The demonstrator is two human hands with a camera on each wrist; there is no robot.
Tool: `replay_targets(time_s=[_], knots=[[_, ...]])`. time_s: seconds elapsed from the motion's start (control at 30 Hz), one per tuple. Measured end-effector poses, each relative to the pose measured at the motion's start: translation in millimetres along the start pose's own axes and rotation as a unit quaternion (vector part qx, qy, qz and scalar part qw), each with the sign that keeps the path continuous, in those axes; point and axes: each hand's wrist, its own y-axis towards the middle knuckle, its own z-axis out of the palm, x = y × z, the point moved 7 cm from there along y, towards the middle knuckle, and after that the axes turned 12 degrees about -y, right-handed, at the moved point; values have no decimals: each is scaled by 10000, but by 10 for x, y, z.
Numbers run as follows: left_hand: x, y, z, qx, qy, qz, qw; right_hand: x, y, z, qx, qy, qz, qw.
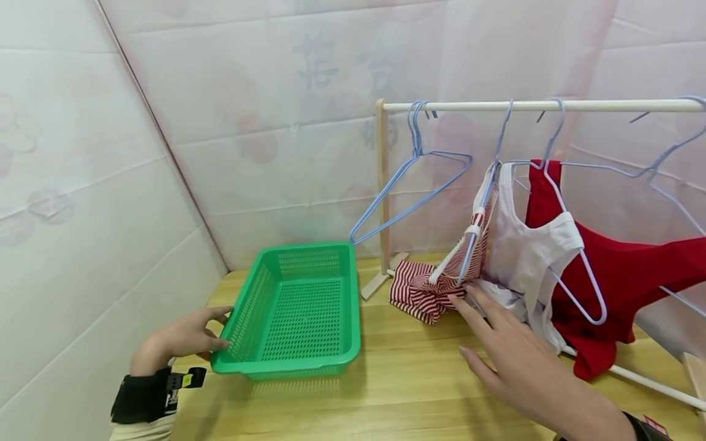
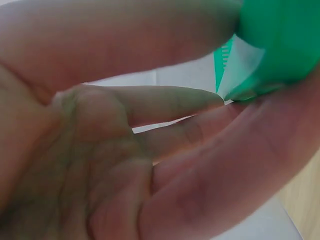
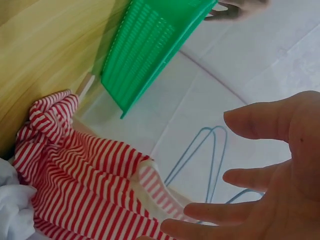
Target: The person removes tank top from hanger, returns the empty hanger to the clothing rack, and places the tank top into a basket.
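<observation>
My left hand (image 1: pixel 184 335) pinches the left rim of an empty green plastic basket (image 1: pixel 349 306), thumb on one side and fingers on the other. The left wrist view shows the green rim (image 2: pixel 280 45) between thumb and fingers. My right hand (image 1: pixel 518 361) is spread with straight fingers, holding nothing. Its fingertips overlap the lower edge of a red-and-white striped garment (image 1: pixel 419 291) in the head view. That garment hangs from a blue hanger (image 1: pixel 501 138), its lower part bunched on the table. In the right wrist view, the striped cloth (image 3: pixel 95 180) lies beyond the open fingers.
A white rail (image 1: pixel 463 106) on a wooden post (image 1: pixel 383 184) carries several blue hangers. Bare hangers (image 1: pixel 386 205) hang at its left end. A white sleeveless top (image 1: pixel 518 245) and a red garment (image 1: pixel 601 275) hang to the right. Curtain walls (image 1: pixel 248 153) enclose the wooden table (image 1: pixel 397 392).
</observation>
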Motion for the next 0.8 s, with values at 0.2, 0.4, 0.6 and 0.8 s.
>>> replay_targets(time_s=[0.2,0.4,0.6,0.8], knots=[[-37,41,23,108,-164,73,9998,-25,-21,-108,-162,-64,-121,9998],[-29,24,19,119,-94,47,9999,-62,-6,-190,-15,-62,-61,10000],[2,-18,4,49,-71,-88,9999,-115,10,-260,288,1,196,9994],[26,-17,22,62,-32,-110,9999,-139,41,-409,6,-37,95,9999]])
